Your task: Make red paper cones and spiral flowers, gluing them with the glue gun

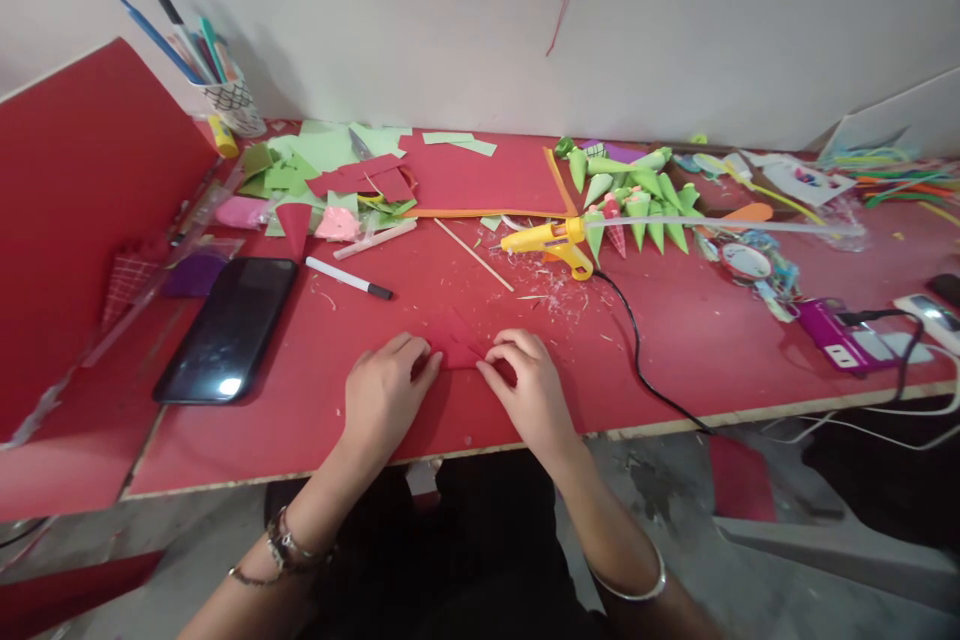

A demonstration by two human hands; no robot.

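Observation:
Both hands rest low over the near part of the red table, facing each other. Between them is a piece of red paper (459, 352), hard to tell apart from the red tabletop. My left hand (388, 385) pinches its left end with thumb and forefinger. At the other end, my right hand (523, 385) pinches the paper the same way. A white marker with a black cap (349, 277) lies beyond my left hand. Farther off, past my right hand, a yellow glue gun (551, 242) lies on its side with a long glue stick in its back.
A black phone (227, 330) lies at left beside a standing red board (82, 220). Behind are green paper scraps (289, 165), a pen cup (234, 105) and several green paper cones (645, 185). The glue gun's black cord (637, 340) runs over the table's front edge. A purple power box (844, 335) sits right.

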